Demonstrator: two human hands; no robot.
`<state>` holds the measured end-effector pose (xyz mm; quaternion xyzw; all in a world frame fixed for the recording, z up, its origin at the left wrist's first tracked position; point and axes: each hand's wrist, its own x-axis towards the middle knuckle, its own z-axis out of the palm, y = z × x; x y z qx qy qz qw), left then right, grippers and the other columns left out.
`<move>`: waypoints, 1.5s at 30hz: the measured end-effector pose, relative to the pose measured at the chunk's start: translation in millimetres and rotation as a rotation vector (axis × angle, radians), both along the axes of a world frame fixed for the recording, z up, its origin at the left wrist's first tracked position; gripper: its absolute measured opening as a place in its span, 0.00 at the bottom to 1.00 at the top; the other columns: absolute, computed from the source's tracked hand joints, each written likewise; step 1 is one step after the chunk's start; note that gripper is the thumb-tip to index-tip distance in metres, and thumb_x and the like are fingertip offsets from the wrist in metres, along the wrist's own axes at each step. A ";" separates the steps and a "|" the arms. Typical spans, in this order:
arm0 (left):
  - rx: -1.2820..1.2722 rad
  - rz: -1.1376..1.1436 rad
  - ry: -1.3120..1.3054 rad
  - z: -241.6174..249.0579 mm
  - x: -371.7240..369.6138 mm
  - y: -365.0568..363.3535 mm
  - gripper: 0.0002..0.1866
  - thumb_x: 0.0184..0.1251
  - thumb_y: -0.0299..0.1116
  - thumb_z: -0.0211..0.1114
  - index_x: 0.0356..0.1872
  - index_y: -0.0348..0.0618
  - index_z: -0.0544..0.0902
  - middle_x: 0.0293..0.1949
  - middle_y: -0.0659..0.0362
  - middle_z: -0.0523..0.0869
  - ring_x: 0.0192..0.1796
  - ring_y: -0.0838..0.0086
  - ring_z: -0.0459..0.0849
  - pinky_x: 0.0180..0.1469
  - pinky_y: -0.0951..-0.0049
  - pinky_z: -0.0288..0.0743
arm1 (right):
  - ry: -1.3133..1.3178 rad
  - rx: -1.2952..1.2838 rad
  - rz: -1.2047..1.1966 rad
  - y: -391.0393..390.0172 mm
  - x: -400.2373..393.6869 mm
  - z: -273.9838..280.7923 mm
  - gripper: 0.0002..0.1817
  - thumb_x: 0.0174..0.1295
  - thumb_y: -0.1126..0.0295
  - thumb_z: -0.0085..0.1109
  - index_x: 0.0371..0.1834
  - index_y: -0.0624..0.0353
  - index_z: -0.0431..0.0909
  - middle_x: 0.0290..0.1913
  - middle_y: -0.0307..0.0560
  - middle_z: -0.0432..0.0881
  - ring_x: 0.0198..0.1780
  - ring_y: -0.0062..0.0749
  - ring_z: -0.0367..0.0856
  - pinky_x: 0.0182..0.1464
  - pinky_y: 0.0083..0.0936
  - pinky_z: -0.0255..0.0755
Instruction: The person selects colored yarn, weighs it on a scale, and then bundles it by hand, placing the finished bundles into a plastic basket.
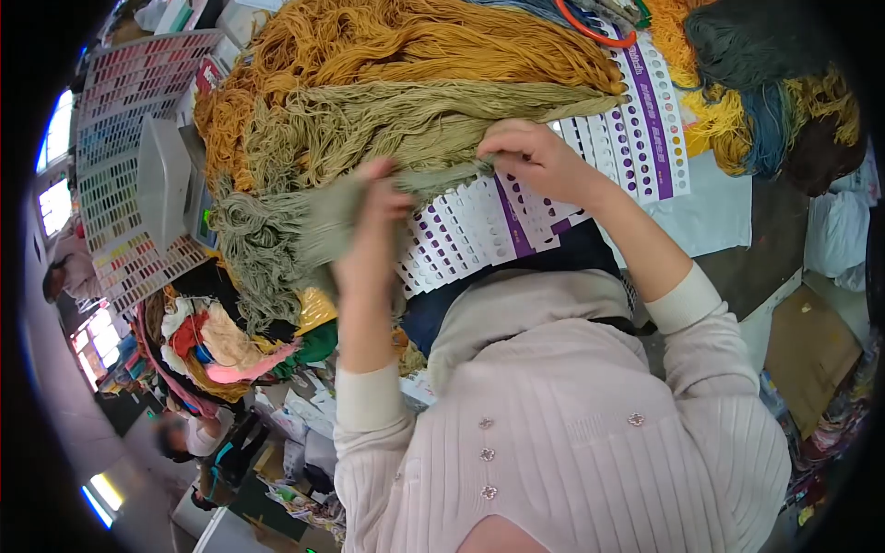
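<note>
My right hand [539, 158] pinches the narrow end of a grey-green yarn hank [318, 226] above white cards with purple strips and rows of holes [470, 230]. Blurred by motion, my left hand [373, 217] is over the middle of the same hank, and its grip is unclear. Beyond both hands lie a light olive hank [369, 120] and a golden-brown hank [424, 41]. The loose looped end of the grey-green hank spreads out at the left.
More cards [650, 120] lie at the upper right beside yellow yarn [724, 129] and dark grey yarn [756, 41]. A plastic bin [164, 184] and a colour-chip grid [138, 101] stand at the left. Another person [194, 433] is at the lower left.
</note>
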<state>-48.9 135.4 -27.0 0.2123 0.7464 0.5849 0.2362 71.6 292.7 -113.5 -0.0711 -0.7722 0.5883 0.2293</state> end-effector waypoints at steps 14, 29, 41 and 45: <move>-0.413 -0.199 -0.676 -33.9 10.2 46.5 0.06 0.53 0.27 0.54 0.30 0.35 0.75 0.17 0.65 0.72 0.15 0.84 0.64 0.18 0.86 0.57 | -0.234 -0.447 -0.025 6.6 13.8 16.7 0.08 0.46 0.77 0.52 0.31 0.61 0.75 0.18 0.29 0.67 0.20 0.10 0.59 0.23 0.10 0.54; -0.019 0.305 -0.686 80.1 -119.3 -158.9 0.11 0.62 0.29 0.44 0.43 0.35 0.68 0.13 0.72 0.60 0.08 0.92 0.55 0.10 0.91 0.48 | -0.174 0.287 -0.186 -13.3 0.0 0.5 0.15 0.34 0.71 0.61 0.31 0.55 0.74 0.29 0.45 0.69 0.32 0.39 0.69 0.34 0.30 0.63; -0.399 0.520 0.520 159.7 -148.1 -310.8 0.31 0.39 0.24 0.51 0.54 0.37 0.62 0.48 0.52 0.70 0.45 0.70 0.73 0.46 0.76 0.68 | -0.251 0.228 -0.065 -7.5 -1.5 16.3 0.13 0.38 0.69 0.57 0.31 0.57 0.73 0.30 0.47 0.72 0.34 0.41 0.71 0.36 0.30 0.65; -0.313 0.652 0.562 170.2 -179.0 -570.4 0.27 0.42 0.17 0.45 0.52 0.32 0.63 0.42 0.55 0.71 0.37 0.74 0.71 0.39 0.81 0.67 | -0.474 0.200 0.068 20.2 -24.8 63.9 0.17 0.42 0.68 0.54 0.38 0.60 0.70 0.34 0.51 0.73 0.39 0.43 0.70 0.41 0.31 0.65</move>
